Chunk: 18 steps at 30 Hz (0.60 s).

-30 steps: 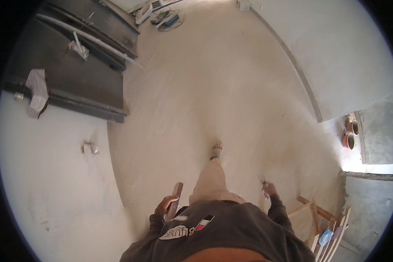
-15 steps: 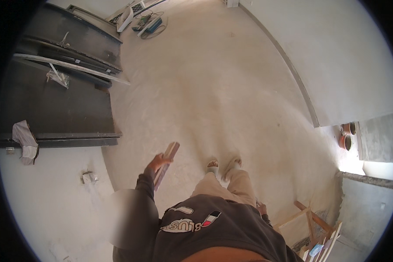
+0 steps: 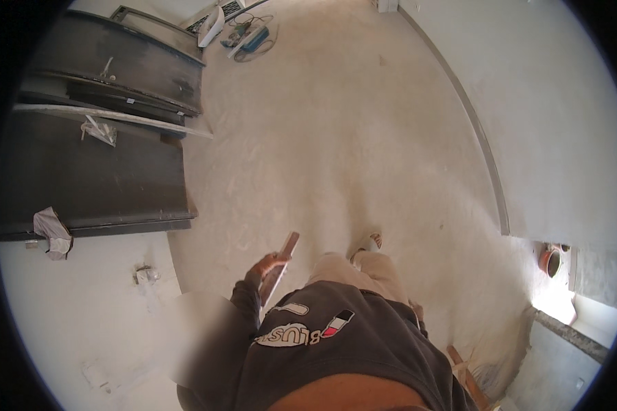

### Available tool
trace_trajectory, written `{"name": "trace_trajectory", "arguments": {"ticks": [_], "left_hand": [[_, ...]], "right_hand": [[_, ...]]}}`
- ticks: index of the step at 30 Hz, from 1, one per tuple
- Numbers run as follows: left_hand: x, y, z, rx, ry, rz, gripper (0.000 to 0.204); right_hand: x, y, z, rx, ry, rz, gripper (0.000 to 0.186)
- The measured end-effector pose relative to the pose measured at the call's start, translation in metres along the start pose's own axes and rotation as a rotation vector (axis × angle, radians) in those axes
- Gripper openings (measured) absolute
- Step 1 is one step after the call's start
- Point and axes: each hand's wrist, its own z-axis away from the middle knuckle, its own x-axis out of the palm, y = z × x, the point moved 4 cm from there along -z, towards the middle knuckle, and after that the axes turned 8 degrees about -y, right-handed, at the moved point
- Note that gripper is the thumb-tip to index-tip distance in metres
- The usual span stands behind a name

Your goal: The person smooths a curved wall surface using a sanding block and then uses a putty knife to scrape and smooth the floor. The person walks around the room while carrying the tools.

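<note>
My left hand [image 3: 269, 264] is closed round a long, narrow reddish-brown board [image 3: 287, 250], held slanting beside my left thigh above the dusty pale floor [image 3: 322, 151]. My right hand [image 3: 416, 312] shows only as a small part beside my right hip, mostly behind my dark sweatshirt [image 3: 336, 363], so its fingers and anything in them are hidden. My foot [image 3: 373, 241] in a light sandal shows beyond my pale trousers.
Dark panels [image 3: 96, 185] with a pale strip and a hanging cloth [image 3: 52, 229] line the left wall. A blue power tool [image 3: 253, 38] with cable lies at the far end. Terracotta pots [image 3: 550, 262] stand by a bright opening on the right. Timber [image 3: 466, 370] is low right.
The view has moved along the floor as my feet step. The board in my left hand rose from beside my hip and now sits slightly rightward. My right hand has become mostly hidden.
</note>
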Motion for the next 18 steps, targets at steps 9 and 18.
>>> {"name": "trace_trajectory", "arguments": {"ticks": [9, 18], "left_hand": [[0.048, 0.045, -0.052, -0.047, -0.019, -0.116, 0.069], [0.015, 0.208, -0.146, -0.057, -0.054, -0.450, 0.064]], "right_hand": [[-0.267, -0.167, -0.071, 0.107, 0.090, -0.533, 0.050], [-0.235, -0.140, -0.102, 0.348, 0.114, -0.670, 0.045]]}}
